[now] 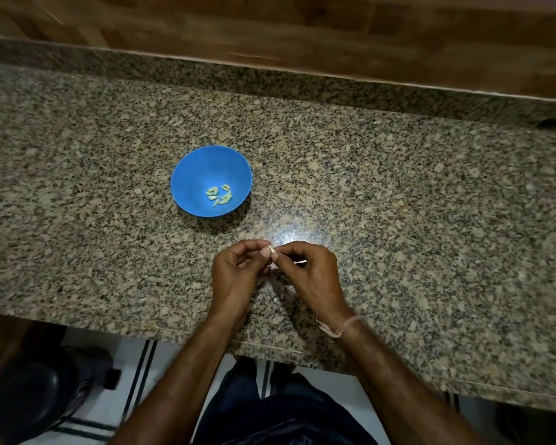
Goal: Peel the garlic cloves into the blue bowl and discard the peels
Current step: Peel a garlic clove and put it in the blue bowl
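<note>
Reaching forearms: both are crossing the near edge of the bench (430, 203), above dark clothing (286, 412) and a pale striped floor (109, 409); a thin wrist thread (337, 327) is circling the right one.
Floor corner: a dark rounded object (29, 396) is sitting at lower left, too blurred to name.
Left hand (235, 271): its fingers (254, 247) are curling inward, with thumb and forefinger pinching the garlic clove (272, 252) from the left.
Right hand (308, 271): its fingers (296, 250) are bunching together, with the tips pinching the same clove from the right; the two hands are meeting over the front part of the bench.
Peel: a pale sliver (299, 261) is showing just beside the right fingers; whether it is being held cannot be told.
Blue bowl (206, 165): it is standing upright on the bench, beyond the hands and to their left, well apart from them.
Peeled cloves (219, 195): several pale pieces are lying close together in the bottom of the bowl.
Wooden wall (302, 33): it is rising behind the raised back edge of the bench.
</note>
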`<state>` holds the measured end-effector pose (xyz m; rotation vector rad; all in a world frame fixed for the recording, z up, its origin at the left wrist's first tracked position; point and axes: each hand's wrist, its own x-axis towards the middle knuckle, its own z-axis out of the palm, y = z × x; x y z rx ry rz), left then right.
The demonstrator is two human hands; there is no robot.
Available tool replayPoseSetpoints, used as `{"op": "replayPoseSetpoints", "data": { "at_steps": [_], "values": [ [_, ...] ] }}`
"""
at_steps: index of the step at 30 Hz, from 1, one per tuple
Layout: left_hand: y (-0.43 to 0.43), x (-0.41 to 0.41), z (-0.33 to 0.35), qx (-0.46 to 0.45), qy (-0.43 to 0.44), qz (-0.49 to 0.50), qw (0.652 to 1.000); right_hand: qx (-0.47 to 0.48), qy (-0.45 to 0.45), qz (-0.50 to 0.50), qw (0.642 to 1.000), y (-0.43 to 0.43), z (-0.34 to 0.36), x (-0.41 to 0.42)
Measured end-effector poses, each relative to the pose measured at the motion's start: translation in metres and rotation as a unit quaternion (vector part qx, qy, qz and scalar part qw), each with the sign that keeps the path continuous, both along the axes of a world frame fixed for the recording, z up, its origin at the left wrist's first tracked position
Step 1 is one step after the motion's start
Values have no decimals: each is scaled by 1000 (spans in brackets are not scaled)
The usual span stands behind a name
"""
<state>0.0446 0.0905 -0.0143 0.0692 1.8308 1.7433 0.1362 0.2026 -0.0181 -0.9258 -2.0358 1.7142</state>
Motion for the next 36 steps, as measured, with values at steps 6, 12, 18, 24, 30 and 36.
{"op": "replayPoseSetpoints", "data": {
  "at_steps": [6, 12, 18, 24, 30, 36],
  "values": [
    [-5, -3, -3, -30, 40, -8, 999, -3, -13, 33, 999, 1, 4, -2],
    [-9, 1, -9, -47, 75, -4, 996, -56, -1, 22, 998, -4, -1, -5],
    [-4, 0, -16, -58, -14, 39, 997, -110, 2, 3, 994, -8, -15, -11],
    [-8, -9, -32, -140, 45, 19, 989, -67, -26, -10, 997, -12, -29, -18],
    [-6, -8, -35, -217, 143, -9, 966, 34, -87, -11, 996, -18, -39, -18],
    [0, -25, -33, -244, 260, -30, 934, 32, -113, -13, 993, -15, -44, -7]
  ]
}}
